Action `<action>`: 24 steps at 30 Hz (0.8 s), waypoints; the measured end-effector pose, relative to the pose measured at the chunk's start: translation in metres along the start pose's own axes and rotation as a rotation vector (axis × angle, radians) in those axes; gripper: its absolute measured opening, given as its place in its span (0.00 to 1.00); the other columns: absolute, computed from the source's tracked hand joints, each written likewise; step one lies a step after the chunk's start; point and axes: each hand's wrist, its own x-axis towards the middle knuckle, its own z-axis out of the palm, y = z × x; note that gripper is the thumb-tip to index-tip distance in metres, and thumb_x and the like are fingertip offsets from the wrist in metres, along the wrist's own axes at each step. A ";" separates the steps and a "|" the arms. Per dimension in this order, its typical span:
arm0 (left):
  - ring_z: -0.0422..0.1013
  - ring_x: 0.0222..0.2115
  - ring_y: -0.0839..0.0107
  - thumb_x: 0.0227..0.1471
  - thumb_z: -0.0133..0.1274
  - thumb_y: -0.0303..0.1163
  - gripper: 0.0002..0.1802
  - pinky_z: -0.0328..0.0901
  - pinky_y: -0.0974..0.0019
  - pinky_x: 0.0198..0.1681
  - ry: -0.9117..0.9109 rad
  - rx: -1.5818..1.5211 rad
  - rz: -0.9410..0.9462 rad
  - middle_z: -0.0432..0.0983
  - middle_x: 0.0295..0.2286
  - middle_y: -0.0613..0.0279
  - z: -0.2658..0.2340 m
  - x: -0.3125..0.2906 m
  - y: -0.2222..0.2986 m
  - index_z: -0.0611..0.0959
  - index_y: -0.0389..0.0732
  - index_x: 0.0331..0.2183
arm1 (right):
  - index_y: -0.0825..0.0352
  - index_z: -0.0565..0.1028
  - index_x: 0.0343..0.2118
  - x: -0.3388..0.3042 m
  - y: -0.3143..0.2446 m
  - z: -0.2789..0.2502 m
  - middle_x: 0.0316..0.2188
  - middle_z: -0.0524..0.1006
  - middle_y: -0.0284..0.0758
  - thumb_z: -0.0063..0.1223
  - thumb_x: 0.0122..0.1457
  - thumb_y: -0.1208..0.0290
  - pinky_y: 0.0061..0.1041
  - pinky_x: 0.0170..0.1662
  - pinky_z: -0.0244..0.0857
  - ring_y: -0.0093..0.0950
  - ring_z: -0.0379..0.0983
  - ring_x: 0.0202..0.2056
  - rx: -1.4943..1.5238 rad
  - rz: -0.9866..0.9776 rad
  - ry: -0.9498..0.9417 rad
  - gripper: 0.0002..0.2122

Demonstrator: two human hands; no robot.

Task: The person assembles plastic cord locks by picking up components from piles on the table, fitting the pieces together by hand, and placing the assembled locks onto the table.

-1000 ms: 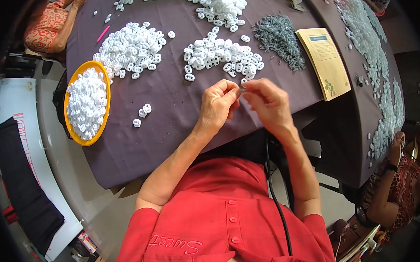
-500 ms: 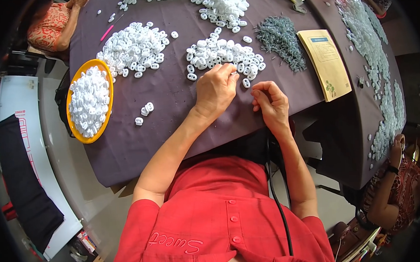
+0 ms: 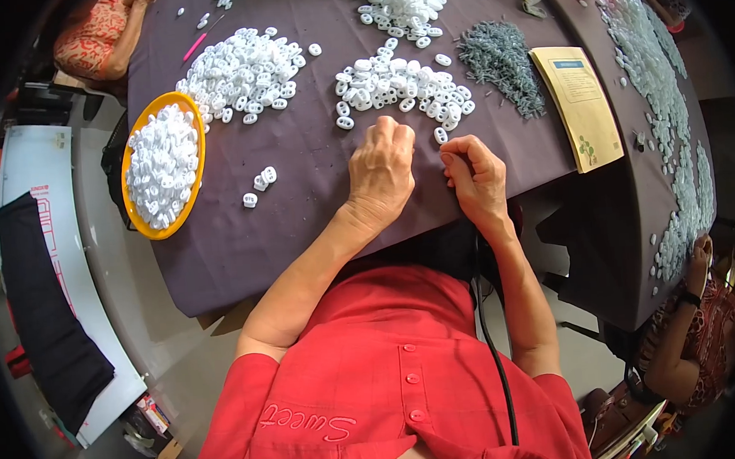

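My left hand [image 3: 381, 169] is closed, knuckles up, just in front of a small pile of white oval plastic pieces with two holes [image 3: 405, 82]. Its fingertips are tucked out of sight, so what they hold cannot be made out. To its right, my right hand [image 3: 476, 178] is raised at the table's near side, thumb and fingers pinched together. Anything between them is too small or hidden to name. One loose white two-holed piece [image 3: 441, 136] lies just beyond the right fingers. Behind and to the right is a heap of small grey slender parts [image 3: 502, 69].
On the left stand a yellow oval basket [image 3: 201, 167] full of white pieces and another white pile [image 3: 243, 74]. A pink-handled hook tool [image 3: 195, 46] lies behind. A tan booklet [image 3: 577, 106] sits at right. Other people [image 3: 96, 40] work around the tables. A black cable hangs beside me.
My left hand has drawn back toward me from the small white pile, its fingers curling under. My right hand stays nearly in place. The whole view has shifted slightly.
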 end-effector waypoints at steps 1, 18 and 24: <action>0.67 0.29 0.60 0.42 0.51 0.23 0.07 0.63 0.60 0.31 0.000 0.002 -0.005 0.65 0.25 0.60 0.001 -0.002 -0.002 0.69 0.40 0.26 | 0.68 0.71 0.29 0.000 0.001 0.000 0.22 0.70 0.27 0.47 0.53 0.81 0.13 0.23 0.61 0.13 0.65 0.21 -0.029 -0.011 0.008 0.02; 0.69 0.24 0.84 0.47 0.53 0.21 0.06 0.65 0.79 0.26 -0.048 -0.895 -0.413 0.72 0.23 0.68 -0.019 -0.014 -0.001 0.73 0.36 0.30 | 0.71 0.70 0.32 0.000 -0.020 0.037 0.24 0.73 0.31 0.45 0.56 0.81 0.15 0.27 0.65 0.16 0.70 0.25 0.258 0.129 0.037 0.03; 0.70 0.23 0.81 0.49 0.52 0.23 0.03 0.69 0.75 0.27 0.126 -1.236 -0.592 0.73 0.24 0.66 -0.021 -0.020 0.009 0.76 0.35 0.30 | 0.71 0.69 0.33 -0.006 -0.024 0.052 0.25 0.73 0.32 0.45 0.57 0.80 0.16 0.31 0.67 0.18 0.70 0.26 0.587 0.098 0.135 0.03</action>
